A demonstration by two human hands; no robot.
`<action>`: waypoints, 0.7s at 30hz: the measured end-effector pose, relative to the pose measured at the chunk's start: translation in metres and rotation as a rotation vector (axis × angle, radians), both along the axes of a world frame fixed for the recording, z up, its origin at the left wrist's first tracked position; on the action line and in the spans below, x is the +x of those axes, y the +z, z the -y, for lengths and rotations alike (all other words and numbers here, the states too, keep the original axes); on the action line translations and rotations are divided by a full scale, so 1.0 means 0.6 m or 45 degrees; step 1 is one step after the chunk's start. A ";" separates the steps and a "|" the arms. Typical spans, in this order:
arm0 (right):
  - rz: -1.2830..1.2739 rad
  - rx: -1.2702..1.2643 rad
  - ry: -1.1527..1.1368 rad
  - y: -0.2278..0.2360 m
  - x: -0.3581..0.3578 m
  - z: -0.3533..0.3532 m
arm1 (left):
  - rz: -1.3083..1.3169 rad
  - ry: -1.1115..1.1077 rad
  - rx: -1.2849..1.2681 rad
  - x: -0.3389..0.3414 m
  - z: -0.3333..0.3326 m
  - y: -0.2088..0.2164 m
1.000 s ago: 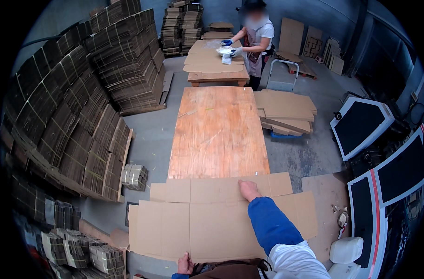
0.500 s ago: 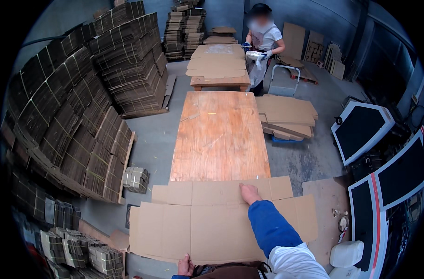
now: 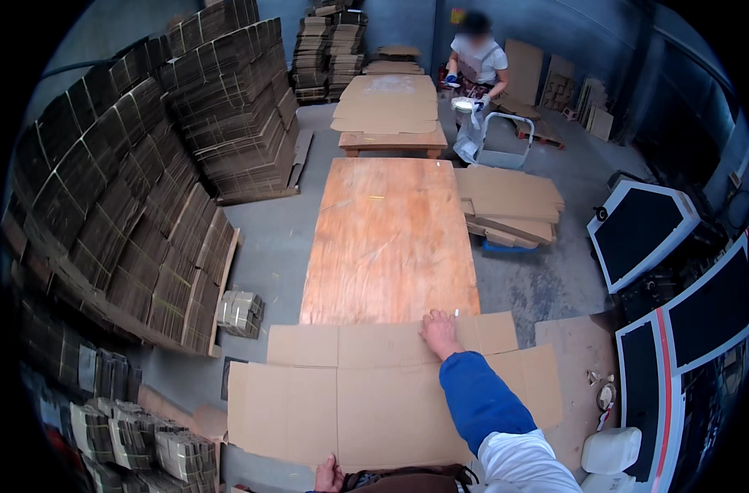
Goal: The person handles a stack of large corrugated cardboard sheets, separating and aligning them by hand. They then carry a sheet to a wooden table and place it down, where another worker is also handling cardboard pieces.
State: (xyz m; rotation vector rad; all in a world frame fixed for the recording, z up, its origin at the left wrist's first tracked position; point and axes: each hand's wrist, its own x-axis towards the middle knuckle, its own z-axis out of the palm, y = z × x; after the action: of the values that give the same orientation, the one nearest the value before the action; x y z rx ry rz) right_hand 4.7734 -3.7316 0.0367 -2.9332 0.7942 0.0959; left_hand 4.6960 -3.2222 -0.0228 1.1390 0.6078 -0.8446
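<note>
A flat, creased cardboard box blank lies before me, its far flaps overlapping the near end of the wooden table. My right hand rests palm down on the far flap, fingers stretched out and apart, tips by the flap's far edge. At the near edge of the blank, left of my body, my left hand is closed, with the thumb up against the cardboard. Its other fingers are partly hidden, and it seems to pinch that edge.
Tall stacks of tied cardboard stand left. Right of the table lies a pile of flat cardboard. A co-worker holding a white container stands by a far table with cardboard. Dark panels and a white jug are right.
My right hand has shifted slightly forward, its fingers spreading from a more curled pose. My left hand stays at the near edge. The co-worker has moved a little right.
</note>
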 end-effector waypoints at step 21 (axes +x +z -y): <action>-0.228 0.162 0.068 -0.009 0.002 -0.008 | 0.042 -0.353 0.383 -0.047 -0.059 0.007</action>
State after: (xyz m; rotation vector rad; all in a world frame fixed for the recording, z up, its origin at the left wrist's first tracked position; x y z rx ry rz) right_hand 4.7748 -3.7267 0.0311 -2.8537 0.7029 0.4033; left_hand 4.6678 -3.1870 -0.0189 1.5328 0.5695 -0.9898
